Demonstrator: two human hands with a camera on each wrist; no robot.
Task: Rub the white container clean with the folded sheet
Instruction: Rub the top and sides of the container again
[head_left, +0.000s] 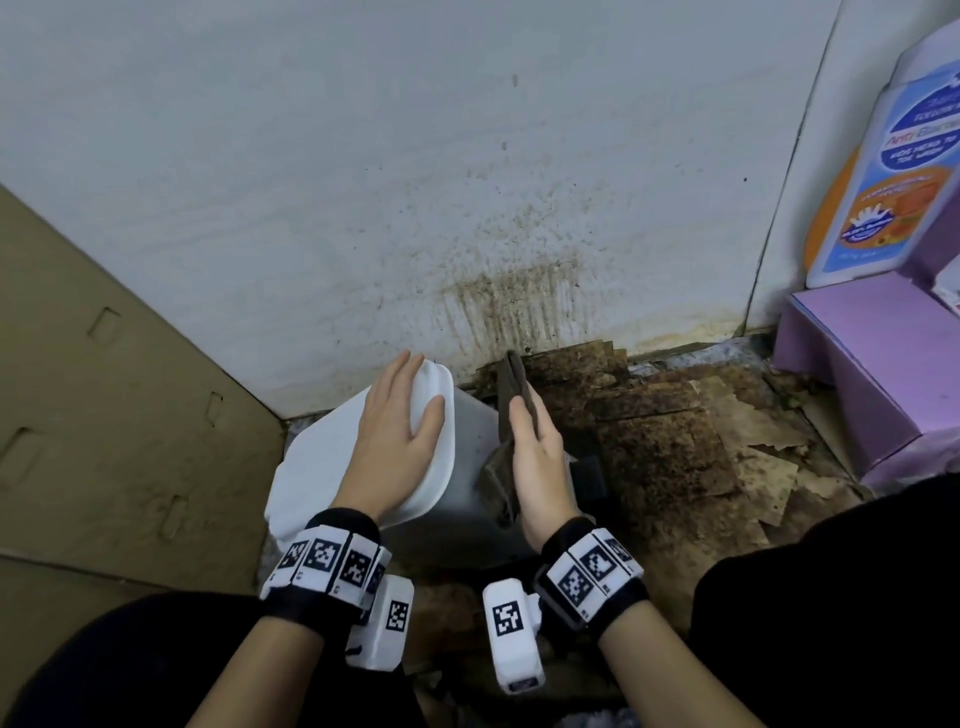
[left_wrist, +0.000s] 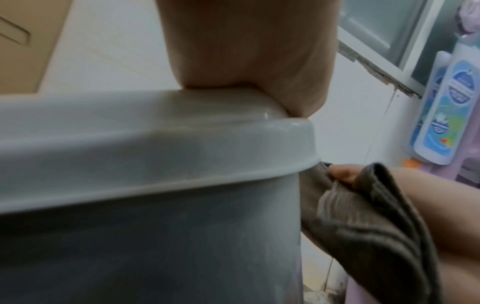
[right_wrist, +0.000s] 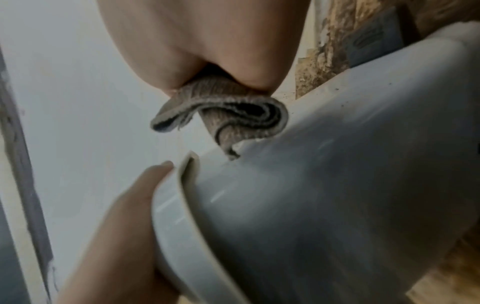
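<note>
The white container (head_left: 467, 499) leans tilted on the floor, its white lid (head_left: 322, 467) facing up and left. My left hand (head_left: 400, 431) lies flat on the lid with straight fingers, the thumb near the lid's right edge. In the left wrist view the palm (left_wrist: 246, 51) presses on the lid's rim (left_wrist: 155, 127). My right hand (head_left: 537, 452) holds the folded brown sheet (head_left: 514, 387) against the container's right side, just under the lid. The right wrist view shows the sheet (right_wrist: 233, 115) pinched in that hand and touching the container's wall (right_wrist: 337, 185).
A brown cardboard panel (head_left: 104, 389) stands at the left. The white wall (head_left: 509, 301) behind is streaked with brown stains. Stained cardboard pieces (head_left: 665, 441) cover the floor to the right. A purple box (head_left: 883, 364) and a blue-labelled bottle (head_left: 893, 182) stand at the far right.
</note>
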